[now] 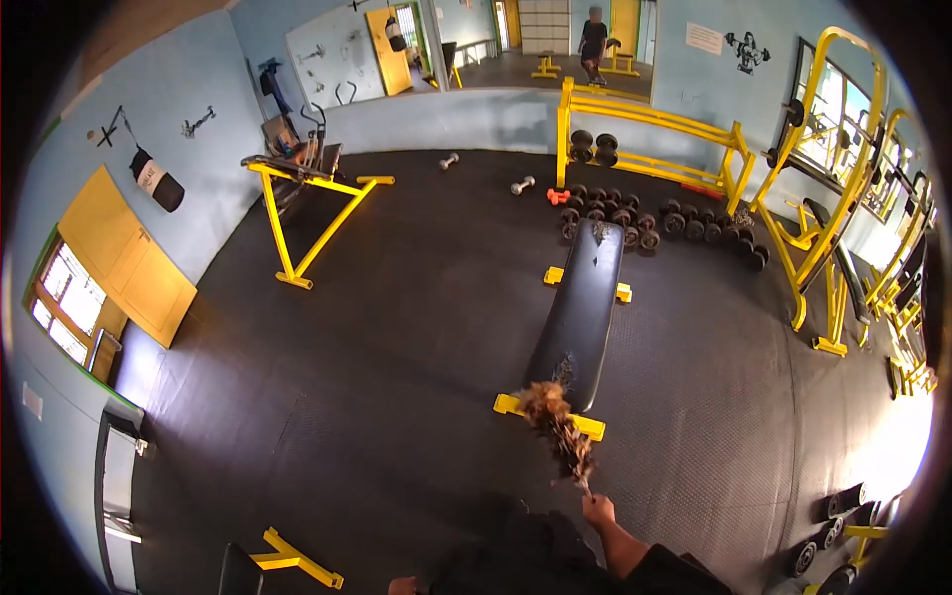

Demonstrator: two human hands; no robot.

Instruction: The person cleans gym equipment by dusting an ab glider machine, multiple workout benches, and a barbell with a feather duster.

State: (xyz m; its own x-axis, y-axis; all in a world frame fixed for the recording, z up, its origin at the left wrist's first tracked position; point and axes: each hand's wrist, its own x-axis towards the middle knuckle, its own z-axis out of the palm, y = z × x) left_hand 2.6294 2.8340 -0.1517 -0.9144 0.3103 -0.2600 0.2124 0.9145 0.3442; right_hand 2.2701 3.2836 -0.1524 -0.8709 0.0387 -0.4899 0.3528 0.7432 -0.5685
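My right hand (598, 510) is closed around the handle of a brown feather duster (567, 436), which points forward and away from me. The duster's feathered tip overlaps the near end of a black padded flat bench (579, 307) on yellow feet. Dark, worn patches mark the bench's padding at both ends. At the bottom edge of the view, only a small bit of my left hand (402, 586) shows beside my dark clothing, its fingers hidden.
Several black dumbbells (650, 239) lie beyond the bench, before a yellow rack (654, 109). A yellow-framed machine (327, 233) stands at the far left, with yellow weight stands (803, 198) on the right. More weights (803, 558) sit at lower right. A wall mirror (476, 59) reflects a person.
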